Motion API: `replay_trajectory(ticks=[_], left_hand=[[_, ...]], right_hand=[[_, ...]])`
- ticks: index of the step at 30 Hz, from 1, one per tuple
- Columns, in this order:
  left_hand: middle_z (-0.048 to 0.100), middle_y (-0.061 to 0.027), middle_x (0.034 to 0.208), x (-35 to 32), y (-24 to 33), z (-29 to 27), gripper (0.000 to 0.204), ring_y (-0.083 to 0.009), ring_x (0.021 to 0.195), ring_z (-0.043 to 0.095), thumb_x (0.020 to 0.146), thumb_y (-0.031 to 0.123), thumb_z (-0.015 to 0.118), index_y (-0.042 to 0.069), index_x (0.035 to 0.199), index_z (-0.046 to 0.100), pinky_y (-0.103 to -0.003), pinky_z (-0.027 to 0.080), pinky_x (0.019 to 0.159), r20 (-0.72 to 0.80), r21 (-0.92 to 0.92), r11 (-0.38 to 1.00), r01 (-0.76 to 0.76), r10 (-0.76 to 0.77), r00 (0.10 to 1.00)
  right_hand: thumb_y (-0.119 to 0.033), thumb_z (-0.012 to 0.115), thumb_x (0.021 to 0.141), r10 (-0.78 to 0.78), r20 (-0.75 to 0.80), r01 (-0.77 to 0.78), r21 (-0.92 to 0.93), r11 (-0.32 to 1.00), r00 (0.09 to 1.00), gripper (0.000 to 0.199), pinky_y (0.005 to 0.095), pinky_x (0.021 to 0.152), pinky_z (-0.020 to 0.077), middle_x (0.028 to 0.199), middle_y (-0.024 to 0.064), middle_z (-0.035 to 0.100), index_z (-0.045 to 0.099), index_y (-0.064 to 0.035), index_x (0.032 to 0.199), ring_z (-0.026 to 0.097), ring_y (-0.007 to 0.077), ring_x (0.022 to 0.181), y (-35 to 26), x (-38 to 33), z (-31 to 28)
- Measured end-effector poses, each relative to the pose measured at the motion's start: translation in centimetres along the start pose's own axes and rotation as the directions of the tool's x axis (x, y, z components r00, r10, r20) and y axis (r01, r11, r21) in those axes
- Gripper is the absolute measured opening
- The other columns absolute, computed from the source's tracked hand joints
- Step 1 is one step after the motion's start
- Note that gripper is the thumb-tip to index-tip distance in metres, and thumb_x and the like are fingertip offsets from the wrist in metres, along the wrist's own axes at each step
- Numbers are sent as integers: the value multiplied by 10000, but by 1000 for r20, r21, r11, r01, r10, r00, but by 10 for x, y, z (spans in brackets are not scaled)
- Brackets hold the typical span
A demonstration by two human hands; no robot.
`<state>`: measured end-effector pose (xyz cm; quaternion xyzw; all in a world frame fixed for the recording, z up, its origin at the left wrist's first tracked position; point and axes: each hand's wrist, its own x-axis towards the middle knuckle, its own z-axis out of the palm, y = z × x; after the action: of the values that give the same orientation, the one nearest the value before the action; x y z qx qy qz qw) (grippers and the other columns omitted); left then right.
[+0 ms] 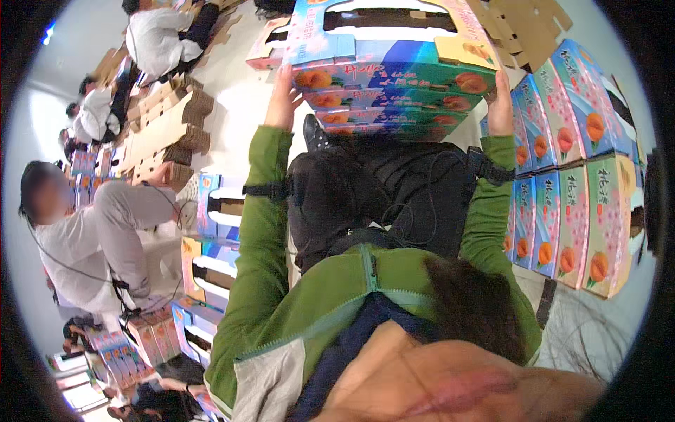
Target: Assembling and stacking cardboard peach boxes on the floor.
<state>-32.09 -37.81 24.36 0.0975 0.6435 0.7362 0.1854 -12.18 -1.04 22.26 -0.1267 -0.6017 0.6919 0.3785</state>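
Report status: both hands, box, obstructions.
Left hand at top box's left side, right hand at its right. Printed boxes layered below. No obstruction seen between hands and top box.

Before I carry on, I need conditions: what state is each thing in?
Box stack: layered, between both hands
Left hand: holding the stack's left end
Right hand: holding its right end
Boxes at right: packed close, two rows
Brown cardboard: piled in layers
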Motion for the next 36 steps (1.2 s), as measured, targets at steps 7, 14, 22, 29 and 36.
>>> replay_trajectory(ticks=[7, 14, 22, 29, 36], left_hand=[[578, -77, 1206, 8, -5, 24, 542, -205, 1041, 556, 840, 453, 585, 100, 1249, 538, -380, 391, 898, -209, -41, 996, -80, 70, 975], [652, -42, 843, -10, -6, -2, 214, -166, 791, 613, 833, 290, 600, 93, 916, 613, -344, 471, 719, -363, -363, 910, -202, 62, 930], [628, -27, 827, -123, -7, -120, 187, -197, 753, 601, 823, 289, 562, 105, 830, 594, -384, 479, 705, -480, -459, 828, -323, 75, 874], [651, -136, 1141, -233, -40, -221, 480, -266, 1042, 632, 843, 329, 483, -12, 1169, 571, -366, 492, 923, -779, -245, 853, -460, 109, 617], [630, -71, 954, -264, -89, -293, 373, -205, 816, 620, 943, 424, 491, 78, 1066, 556, -362, 528, 734, -840, -223, 948, -228, -69, 538]], right_hand=[[-542, 323, 998, 6, -89, 2, 82, 997, 996, 667, 350, 1063, 313, 1329, 107, 523, 455, 17, 1338, 482, 199, 1221, 6, 0, 18], [-468, 329, 1010, -50, -48, 52, 44, 998, 998, 578, 363, 1051, 325, 1302, 121, 538, 472, 11, 1299, 489, 217, 1214, -18, -27, 37], [-478, 421, 973, 187, 253, -270, 346, 898, 949, 669, 404, 1070, 351, 1384, 163, 446, 301, 13, 1410, 464, 262, 1253, -40, -87, 98], [-193, 618, 879, 371, 568, -490, 67, 869, 735, 723, 349, 975, 424, 1279, 154, 487, 216, -10, 1450, 532, 215, 1103, 2, -147, 190], [-155, 684, 858, 535, 524, -653, 55, 755, 663, 782, 310, 851, 482, 1126, 171, 591, 192, 37, 1434, 603, 198, 979, 76, -208, 261]])
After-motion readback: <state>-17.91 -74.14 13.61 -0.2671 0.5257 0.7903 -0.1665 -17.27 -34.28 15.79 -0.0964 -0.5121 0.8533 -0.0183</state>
